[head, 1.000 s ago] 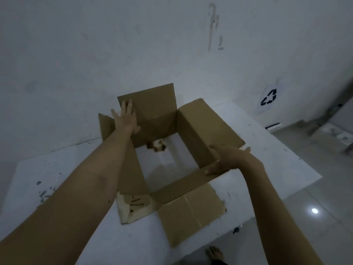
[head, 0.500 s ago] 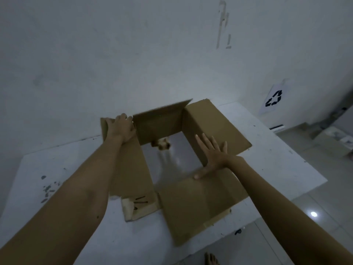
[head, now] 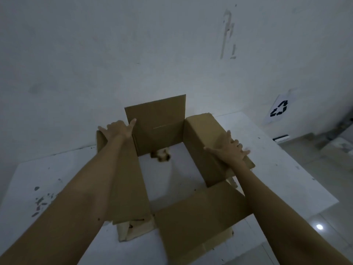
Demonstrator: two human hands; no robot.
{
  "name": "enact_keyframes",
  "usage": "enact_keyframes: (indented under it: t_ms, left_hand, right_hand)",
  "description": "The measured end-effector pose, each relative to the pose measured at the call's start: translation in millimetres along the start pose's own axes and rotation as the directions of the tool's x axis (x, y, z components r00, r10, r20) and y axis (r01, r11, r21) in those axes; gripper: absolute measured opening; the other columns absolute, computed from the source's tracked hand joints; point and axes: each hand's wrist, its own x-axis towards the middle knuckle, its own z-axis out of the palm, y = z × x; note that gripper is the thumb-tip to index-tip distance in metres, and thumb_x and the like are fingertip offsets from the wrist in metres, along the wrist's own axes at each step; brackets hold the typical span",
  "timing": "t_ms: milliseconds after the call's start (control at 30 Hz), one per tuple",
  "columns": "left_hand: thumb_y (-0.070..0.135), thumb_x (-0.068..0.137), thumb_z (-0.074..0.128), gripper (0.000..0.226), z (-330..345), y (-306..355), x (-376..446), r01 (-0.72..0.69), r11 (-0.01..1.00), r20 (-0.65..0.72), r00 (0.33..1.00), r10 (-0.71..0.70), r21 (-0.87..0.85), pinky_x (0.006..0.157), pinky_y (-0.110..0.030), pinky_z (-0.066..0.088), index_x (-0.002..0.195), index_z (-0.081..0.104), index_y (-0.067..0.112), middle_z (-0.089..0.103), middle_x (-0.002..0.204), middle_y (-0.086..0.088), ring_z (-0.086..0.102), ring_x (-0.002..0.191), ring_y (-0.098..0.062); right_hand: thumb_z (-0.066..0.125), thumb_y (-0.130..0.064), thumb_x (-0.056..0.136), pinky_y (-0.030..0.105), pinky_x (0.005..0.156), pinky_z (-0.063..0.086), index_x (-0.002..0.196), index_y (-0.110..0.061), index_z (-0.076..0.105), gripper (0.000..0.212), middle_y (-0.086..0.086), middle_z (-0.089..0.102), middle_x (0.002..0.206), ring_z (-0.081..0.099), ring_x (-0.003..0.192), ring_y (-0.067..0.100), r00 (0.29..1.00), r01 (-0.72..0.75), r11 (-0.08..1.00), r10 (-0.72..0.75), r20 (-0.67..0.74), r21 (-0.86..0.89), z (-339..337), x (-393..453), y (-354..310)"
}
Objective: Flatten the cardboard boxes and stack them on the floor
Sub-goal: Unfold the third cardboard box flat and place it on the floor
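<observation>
Left arm: stretched forward over the left wall of the box.
Left hand: lies flat on the far left corner, fingers spread and straight, thumb on the back flap; it grips nothing.
Cardboard box: stands open on the white table, flaps folded out, the table visible through its bottom.
Right hand: palm down on the right flap, fingers spread apart and pressing, not closed around it.
Wall: a recycling sign on the right.
</observation>
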Motion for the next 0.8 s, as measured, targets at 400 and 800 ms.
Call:
enact_keyframes:
  t_ms: [400, 800]
  left_hand:
    - [0.088, 0.076, 0.018, 0.104, -21, 4, -8, 0.318, 0.947, 0.175, 0.936, -0.305, -0.050, 0.108, -0.048, 0.022, 0.127, 0.058, 0.006, 0.045, 0.139, -0.019, 0.028, 0.133, -0.033]
    - [0.057, 0.087, 0.058, 0.067, -39, -15, -42, 0.139, 0.899, 0.012, 0.989, -0.148, -0.416, 0.073, -0.033, 0.044, 0.118, 0.059, -0.002, 0.063, 0.119, -0.017, 0.060, 0.107, -0.035]
  right_hand:
    - [0.050, -0.009, 0.095, 0.033, 0.071, 0.041, 0.120, -0.008, 0.044, 0.025, 0.012, 0.055, 0.109, 0.061, 0.089, 0.027, 0.894, 0.253, 0.956, -0.290, -0.340, -0.150, -50, -16, -61]
    - [0.032, -0.022, 0.100, 0.054, 0.103, 0.038, 0.154, -0.026, 0.005, 0.061, 0.017, 0.032, 0.149, 0.045, 0.125, 0.040, 0.887, 0.447, 0.871, -0.460, -0.022, -0.206, 24, -71, -91]
